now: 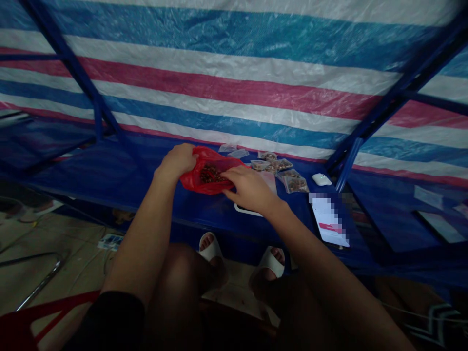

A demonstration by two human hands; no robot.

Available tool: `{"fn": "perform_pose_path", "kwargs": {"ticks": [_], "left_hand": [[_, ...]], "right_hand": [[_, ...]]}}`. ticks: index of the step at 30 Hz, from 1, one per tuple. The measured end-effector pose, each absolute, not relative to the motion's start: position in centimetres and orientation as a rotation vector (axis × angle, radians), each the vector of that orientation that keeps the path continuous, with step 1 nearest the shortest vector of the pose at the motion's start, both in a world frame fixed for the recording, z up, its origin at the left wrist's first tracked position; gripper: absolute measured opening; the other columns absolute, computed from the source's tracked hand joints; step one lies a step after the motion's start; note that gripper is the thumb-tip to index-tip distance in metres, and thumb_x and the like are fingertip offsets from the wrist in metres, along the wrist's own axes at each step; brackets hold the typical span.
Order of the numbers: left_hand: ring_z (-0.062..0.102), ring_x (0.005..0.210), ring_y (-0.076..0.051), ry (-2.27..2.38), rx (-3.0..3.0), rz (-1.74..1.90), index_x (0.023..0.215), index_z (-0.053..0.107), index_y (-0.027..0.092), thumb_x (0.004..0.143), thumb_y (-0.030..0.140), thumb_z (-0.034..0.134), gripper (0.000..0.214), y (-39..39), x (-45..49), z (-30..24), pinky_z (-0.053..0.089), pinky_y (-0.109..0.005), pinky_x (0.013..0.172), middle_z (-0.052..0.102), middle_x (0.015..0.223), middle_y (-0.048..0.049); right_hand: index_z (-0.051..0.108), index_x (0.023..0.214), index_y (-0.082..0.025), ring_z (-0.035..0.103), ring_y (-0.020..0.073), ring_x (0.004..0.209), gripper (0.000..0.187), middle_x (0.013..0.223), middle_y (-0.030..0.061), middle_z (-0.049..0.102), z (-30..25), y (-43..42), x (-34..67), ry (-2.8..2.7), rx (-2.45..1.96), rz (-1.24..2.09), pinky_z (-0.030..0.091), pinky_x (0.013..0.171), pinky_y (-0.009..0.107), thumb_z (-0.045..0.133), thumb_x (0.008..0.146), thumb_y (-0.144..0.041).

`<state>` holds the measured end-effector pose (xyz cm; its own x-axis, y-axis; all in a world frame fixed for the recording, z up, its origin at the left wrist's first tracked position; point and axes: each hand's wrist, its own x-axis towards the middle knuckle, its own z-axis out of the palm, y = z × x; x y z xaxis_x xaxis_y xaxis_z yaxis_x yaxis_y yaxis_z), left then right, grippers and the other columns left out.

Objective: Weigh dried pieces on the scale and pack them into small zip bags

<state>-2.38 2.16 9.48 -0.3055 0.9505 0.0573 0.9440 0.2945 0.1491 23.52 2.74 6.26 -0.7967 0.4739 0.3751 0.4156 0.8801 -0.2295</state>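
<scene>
- Head view: left hand (177,161) clenched on the gathered edge of a translucent red plastic bag (192,180), apparently keeping its mouth raised and open.
- Right hand (244,187) lies across the opening, fingers together; any pinch cannot be told.
- Reddish-brown dried pieces (211,173) sit inside the bag.
- Small clear plastic sachets (281,175) lie just beyond, within reach, on a dark blue surface (109,180).
</scene>
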Motion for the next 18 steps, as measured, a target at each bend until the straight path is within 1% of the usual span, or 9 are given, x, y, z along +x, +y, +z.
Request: {"fn": "perform_pose_path", "kwargs": {"ticks": [2, 3, 5, 8, 10, 13, 15, 17, 18], "left_hand": [[0.076, 0.124, -0.033, 2.513, 1.864, 0.215, 0.135, 0.079, 0.018, 0.106, 0.032, 0.052, 0.043, 2.7, -2.4, 10.6, 0.058, -0.037, 0.102, 0.081, 0.136, -0.0194], [0.076, 0.122, -0.033, 2.527, 1.878, 0.204, 0.136, 0.079, 0.018, 0.106, 0.032, 0.051, 0.043, 2.9, -2.4, 11.2, 0.058, -0.037, 0.102, 0.081, 0.136, -0.0195], [0.076, 0.119, -0.033, 2.549, 1.904, 0.189, 0.134, 0.080, 0.018, 0.106, 0.030, 0.052, 0.042, 3.1, -2.1, 12.6, 0.058, -0.039, 0.102, 0.082, 0.132, -0.0194], [0.075, 0.117, -0.037, 2.591, 1.960, 0.193, 0.131, 0.082, 0.020, 0.105, 0.028, 0.052, 0.041, 3.1, -1.3, 14.4, 0.059, -0.045, 0.102, 0.083, 0.125, -0.0189], [0.076, 0.119, -0.040, 2.592, 2.023, 0.202, 0.133, 0.081, 0.018, 0.105, 0.027, 0.051, 0.042, 2.9, -0.6, 15.2, 0.059, -0.050, 0.101, 0.082, 0.127, -0.0207], [0.076, 0.122, -0.042, 2.523, 2.084, 0.160, 0.132, 0.082, 0.016, 0.105, 0.028, 0.055, 0.040, 2.7, 0.5, 15.2, 0.059, -0.051, 0.102, 0.080, 0.130, -0.0223], [0.076, 0.122, -0.041, 2.481, 2.092, 0.221, 0.130, 0.083, 0.018, 0.104, 0.030, 0.059, 0.038, 2.7, 0.8, 14.8, 0.058, -0.048, 0.102, 0.081, 0.129, -0.0206], [0.078, 0.119, -0.038, 2.423, 2.104, 0.332, 0.128, 0.084, 0.020, 0.102, 0.035, 0.063, 0.036, 2.8, 0.6, 14.4, 0.059, -0.044, 0.100, 0.083, 0.124, -0.0185], [0.078, 0.116, -0.038, 2.389, 2.097, 0.341, 0.125, 0.085, 0.020, 0.100, 0.039, 0.067, 0.036, 2.9, 0.4, 14.2, 0.059, -0.042, 0.098, 0.084, 0.120, -0.0180]], "right_hand": [[0.081, 0.128, -0.010, 0.072, 0.0375, 0.130, 0.034, 0.134, 0.0219, 0.081, 6.3, 3.0, 21.4, -2.826, -0.689, 0.067, 0.051, 0.115, 0.049, 0.078, 0.097, -0.023], [0.082, 0.124, -0.008, 0.073, 0.0385, 0.128, 0.031, 0.131, 0.0236, 0.081, 6.3, 3.2, 20.5, -2.903, -0.727, 0.019, 0.051, 0.113, 0.049, 0.078, 0.097, -0.021], [0.084, 0.118, -0.007, 0.076, 0.0384, 0.122, 0.024, 0.125, 0.0254, 0.083, 6.4, 3.6, 19.5, -2.991, -0.783, -0.043, 0.051, 0.111, 0.050, 0.072, 0.099, -0.016], [0.084, 0.118, -0.010, 0.078, 0.0348, 0.117, 0.029, 0.123, 0.0227, 0.084, 6.9, 3.7, 19.1, -2.962, -0.721, -0.055, 0.050, 0.109, 0.047, 0.060, 0.104, -0.012], [0.083, 0.122, -0.012, 0.078, 0.0333, 0.118, 0.031, 0.125, 0.0201, 0.084, 7.2, 3.3, 19.1, -2.908, -0.662, -0.028, 0.050, 0.107, 0.045, 0.057, 0.106, -0.014], [0.084, 0.118, -0.012, 0.079, 0.0321, 0.111, 0.030, 0.124, 0.0199, 0.084, 7.5, 2.5, 19.2, -2.960, -0.708, 0.092, 0.054, 0.096, 0.041, 0.057, 0.104, -0.013], [0.085, 0.113, -0.012, 0.080, 0.0310, 0.102, 0.023, 0.121, 0.0195, 0.085, 7.4, 2.3, 19.4, -3.026, -0.723, 0.251, 0.055, 0.087, 0.038, 0.066, 0.099, -0.016], [0.085, 0.111, -0.014, 0.079, 0.0282, 0.099, 0.022, 0.119, 0.0160, 0.086, 7.4, 2.6, 19.5, -3.003, -0.640, 0.476, 0.055, 0.084, 0.035, 0.073, 0.094, -0.020], [0.085, 0.111, -0.015, 0.079, 0.0263, 0.100, 0.022, 0.118, 0.0138, 0.086, 7.3, 3.0, 19.6, -2.956, -0.583, 0.589, 0.055, 0.085, 0.033, 0.073, 0.093, -0.020]]}}
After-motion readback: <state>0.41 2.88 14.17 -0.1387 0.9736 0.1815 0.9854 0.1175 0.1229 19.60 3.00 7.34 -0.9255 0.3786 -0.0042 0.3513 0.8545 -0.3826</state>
